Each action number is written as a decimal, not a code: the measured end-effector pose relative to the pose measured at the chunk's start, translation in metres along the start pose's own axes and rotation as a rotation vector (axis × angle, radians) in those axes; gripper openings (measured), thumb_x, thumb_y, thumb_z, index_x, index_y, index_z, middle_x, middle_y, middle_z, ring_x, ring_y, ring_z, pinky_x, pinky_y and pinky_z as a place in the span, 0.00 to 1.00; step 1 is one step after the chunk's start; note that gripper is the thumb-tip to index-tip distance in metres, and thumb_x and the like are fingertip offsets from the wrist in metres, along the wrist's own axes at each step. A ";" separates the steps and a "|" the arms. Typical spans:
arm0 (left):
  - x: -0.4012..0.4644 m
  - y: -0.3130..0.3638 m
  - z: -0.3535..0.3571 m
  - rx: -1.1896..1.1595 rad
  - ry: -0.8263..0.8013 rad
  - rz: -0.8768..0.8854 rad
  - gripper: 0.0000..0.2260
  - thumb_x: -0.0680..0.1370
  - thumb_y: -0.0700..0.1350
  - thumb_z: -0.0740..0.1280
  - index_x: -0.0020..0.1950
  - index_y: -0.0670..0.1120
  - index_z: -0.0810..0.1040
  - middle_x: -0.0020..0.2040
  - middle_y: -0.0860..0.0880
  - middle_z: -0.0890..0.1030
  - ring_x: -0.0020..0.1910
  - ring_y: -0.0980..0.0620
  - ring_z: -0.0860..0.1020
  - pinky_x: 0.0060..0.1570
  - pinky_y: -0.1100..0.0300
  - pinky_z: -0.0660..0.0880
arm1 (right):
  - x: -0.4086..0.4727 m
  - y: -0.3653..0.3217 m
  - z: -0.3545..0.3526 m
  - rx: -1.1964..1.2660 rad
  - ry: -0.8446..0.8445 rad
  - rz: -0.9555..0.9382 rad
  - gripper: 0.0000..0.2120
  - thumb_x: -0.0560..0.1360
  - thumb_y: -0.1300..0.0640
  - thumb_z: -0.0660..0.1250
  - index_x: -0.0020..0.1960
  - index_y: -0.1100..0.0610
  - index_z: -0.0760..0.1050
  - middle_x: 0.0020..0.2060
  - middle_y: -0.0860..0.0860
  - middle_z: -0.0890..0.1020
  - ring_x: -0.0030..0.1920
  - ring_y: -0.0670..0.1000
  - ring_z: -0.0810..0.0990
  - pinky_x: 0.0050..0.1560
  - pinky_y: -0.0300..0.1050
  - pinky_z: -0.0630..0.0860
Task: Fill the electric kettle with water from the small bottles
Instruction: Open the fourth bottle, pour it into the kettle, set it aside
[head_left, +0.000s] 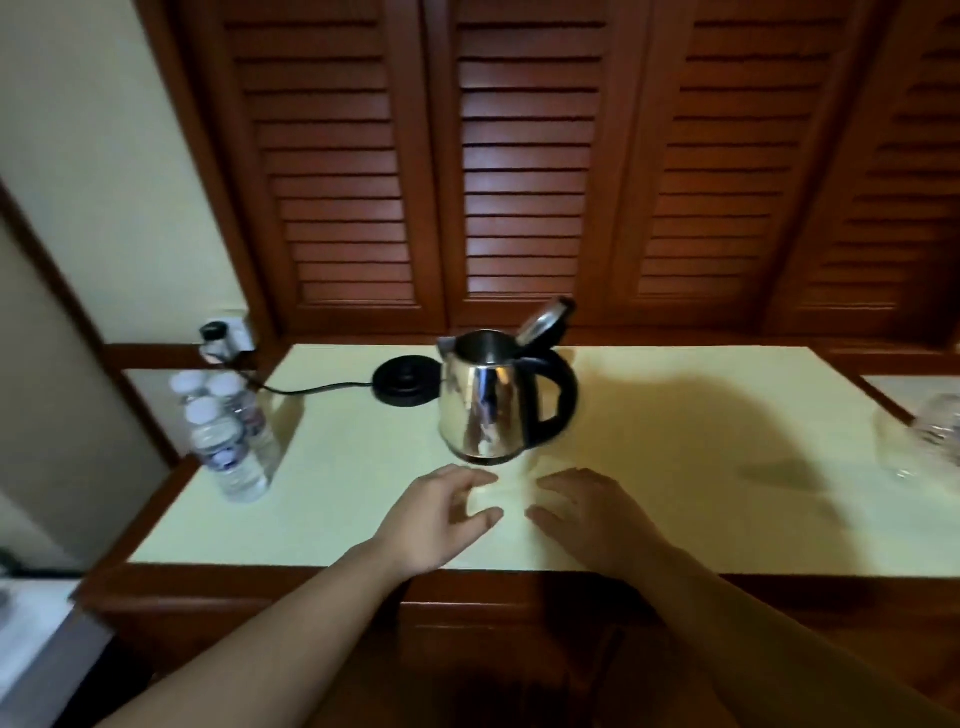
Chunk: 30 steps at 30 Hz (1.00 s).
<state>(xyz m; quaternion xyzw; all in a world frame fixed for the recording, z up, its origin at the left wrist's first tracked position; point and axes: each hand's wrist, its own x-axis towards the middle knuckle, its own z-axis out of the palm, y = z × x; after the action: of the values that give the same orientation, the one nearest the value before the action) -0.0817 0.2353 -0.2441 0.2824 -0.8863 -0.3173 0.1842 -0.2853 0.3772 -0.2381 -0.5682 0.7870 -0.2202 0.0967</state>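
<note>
On the pale yellow worktop (675, 467), the shiny steel electric kettle with a black handle (493, 405) stands off its round black power base (405, 384), which sits just behind and to its left with a cord running to a wall socket (234, 332). The kettle's hinged lid (545, 319) is tipped up and back, so the mouth is open and ready. Whether any water is inside cannot be told from this angle.

Three small clear plastic water bottles with white caps (223, 426) stand clustered at the far left edge of the worktop, all upright and all capped, so pouring appears not to have begun. By that reading the task is at its start: the lid is up, while picking a bottle, uncapping it and pouring are all left to do.

Neither grip holds anything. The left hand (441, 519) hovers low over the near worktop with fingers loosely spread, and the right hand (592, 514) mirrors it close beside, fingers relaxed. The kettle sits just beyond both hands, centred between them. The bottles lie well to the left of the left hand. Some clear glassware (924, 436), blurred, rests at the right edge.
</note>
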 end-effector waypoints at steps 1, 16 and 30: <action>-0.008 -0.010 -0.009 0.009 0.036 -0.025 0.20 0.76 0.63 0.73 0.66 0.59 0.81 0.57 0.61 0.81 0.53 0.60 0.80 0.57 0.62 0.77 | 0.006 -0.014 0.008 0.017 -0.020 -0.005 0.36 0.73 0.25 0.56 0.70 0.47 0.77 0.68 0.46 0.79 0.68 0.48 0.74 0.70 0.41 0.66; -0.096 -0.091 -0.103 -0.177 0.795 -0.531 0.08 0.75 0.46 0.76 0.44 0.51 0.76 0.43 0.51 0.81 0.44 0.52 0.80 0.46 0.57 0.74 | 0.036 -0.074 0.069 -0.150 -0.190 -0.207 0.36 0.79 0.30 0.54 0.81 0.46 0.58 0.83 0.48 0.55 0.82 0.49 0.50 0.80 0.49 0.49; -0.063 -0.109 -0.143 -0.207 0.780 -0.665 0.30 0.73 0.54 0.79 0.70 0.47 0.74 0.65 0.49 0.82 0.58 0.50 0.79 0.61 0.50 0.77 | 0.032 -0.072 0.067 -0.139 -0.182 -0.214 0.34 0.80 0.32 0.55 0.82 0.45 0.58 0.83 0.47 0.54 0.82 0.46 0.49 0.81 0.48 0.47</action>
<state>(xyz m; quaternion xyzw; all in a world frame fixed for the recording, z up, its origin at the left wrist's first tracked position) 0.0808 0.1389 -0.2213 0.6261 -0.5783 -0.3159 0.4169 -0.2077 0.3131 -0.2610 -0.6718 0.7232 -0.1218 0.1040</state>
